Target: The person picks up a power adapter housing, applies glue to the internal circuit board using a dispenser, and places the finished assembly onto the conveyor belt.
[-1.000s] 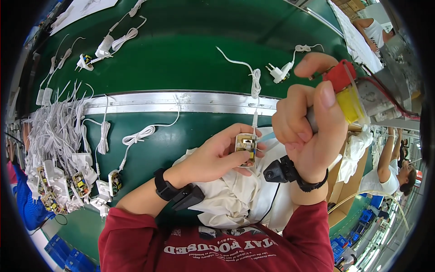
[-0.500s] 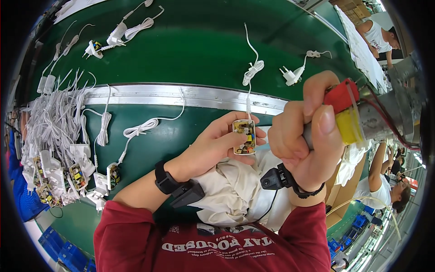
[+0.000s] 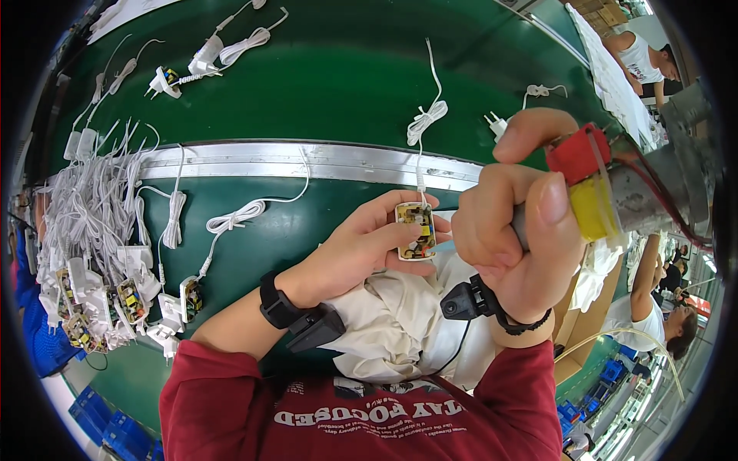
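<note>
My left hand (image 3: pixel 369 237) holds an opened white power adapter (image 3: pixel 416 232), its circuit board facing up and my thumb lying across it. From the adapter's far end a white cable, tied in a bundle (image 3: pixel 425 123), runs out onto the green belt. My right hand (image 3: pixel 523 215) is wrapped round a grey cylindrical hand tool (image 3: pixel 646 188) with a red switch block (image 3: pixel 578 154) and yellow tape. The index finger is bent above the red block. My fingers hide the tool's working end, just right of the adapter.
At the left lies a heap of white cables and opened adapters (image 3: pixel 100 230). A metal rail (image 3: pixel 231 161) borders the green belt (image 3: pixel 307 84), where more corded plugs lie. White cloth (image 3: pixel 392 323) covers my lap. A cardboard box (image 3: pixel 580 338) and co-workers are at the right.
The adapters and plugs on the belt have shifted slightly right. My right index finger has moved a little away from the red block, and the left hand holds the adapter almost unmoved.
</note>
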Demonstrator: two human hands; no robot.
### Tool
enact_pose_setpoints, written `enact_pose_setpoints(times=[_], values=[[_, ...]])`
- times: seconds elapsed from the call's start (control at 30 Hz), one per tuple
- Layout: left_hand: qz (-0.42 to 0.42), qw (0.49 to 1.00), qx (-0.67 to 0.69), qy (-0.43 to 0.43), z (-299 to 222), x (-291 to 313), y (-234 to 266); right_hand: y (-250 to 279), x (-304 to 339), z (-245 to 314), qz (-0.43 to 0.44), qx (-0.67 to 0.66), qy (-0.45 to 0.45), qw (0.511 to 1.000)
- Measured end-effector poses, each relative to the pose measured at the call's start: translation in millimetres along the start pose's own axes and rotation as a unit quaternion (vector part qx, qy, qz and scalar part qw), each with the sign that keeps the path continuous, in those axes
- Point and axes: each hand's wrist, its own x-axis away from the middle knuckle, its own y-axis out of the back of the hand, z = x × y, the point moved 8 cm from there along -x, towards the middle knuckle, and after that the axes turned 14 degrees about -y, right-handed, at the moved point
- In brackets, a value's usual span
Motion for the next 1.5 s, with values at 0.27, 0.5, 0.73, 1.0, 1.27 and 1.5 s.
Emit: enact_pose_setpoints(times=[0.27, 0.5, 0.73, 1.0, 1.27, 1.5], values=[[0.015, 0.996, 0.082, 0.007, 0.0, 2.5, -9.8, -10.1, 3.4, 3.9, 0.04, -0.004, 0.023, 0.999], [0.018, 0.997, 0.074, 0.006, -0.9, 1.8, -9.6, -2.8, 4.2, -1.6, 0.01, 0.008, -0.002, 1.0], [0.014, 1.0, 0.025, 0.011, -3.4, -0.8, -10.4, 1.9, 1.5, -0.3, -0.015, -0.055, -0.031, 0.998], [0.125, 0.882, -0.361, -0.277, -51.3, -83.4, -4.7, -3.9, 5.6, 8.5, -0.013, -0.086, -0.03, 0.996], [-0.083, 0.366, -0.795, -0.476, -152.3, -75.4, -36.9, -2.7, 5.2, 8.0, -0.02, -0.092, -0.048, 0.994], [-0.251, 0.06, -0.943, -0.212, -258.1, -39.3, 68.9, -10.0, 6.3, 13.0, -0.002, -0.088, -0.052, 0.995]])
